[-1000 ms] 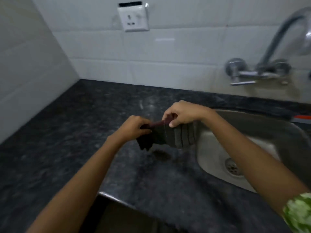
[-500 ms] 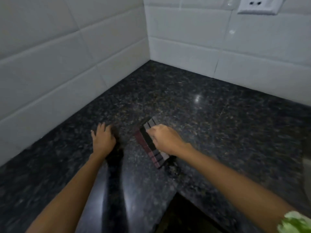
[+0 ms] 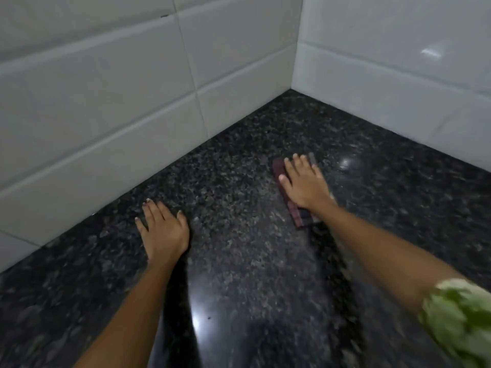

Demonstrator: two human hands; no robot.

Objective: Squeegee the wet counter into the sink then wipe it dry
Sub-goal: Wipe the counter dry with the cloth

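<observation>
Head view: right hand (image 3: 305,184) flat, pressing folded cloth (image 3: 293,208) onto dark surface (image 3: 252,261); left hand (image 3: 163,232) spread, empty, well apart.

A dark speckled worktop (image 3: 239,261) runs into a corner of white tiled walls (image 3: 106,102). A folded striped cloth (image 3: 288,200) lies flat on it, pressed under the right hand (image 3: 305,184). The left hand (image 3: 163,232) rests palm-down, well apart from the cloth.
</observation>
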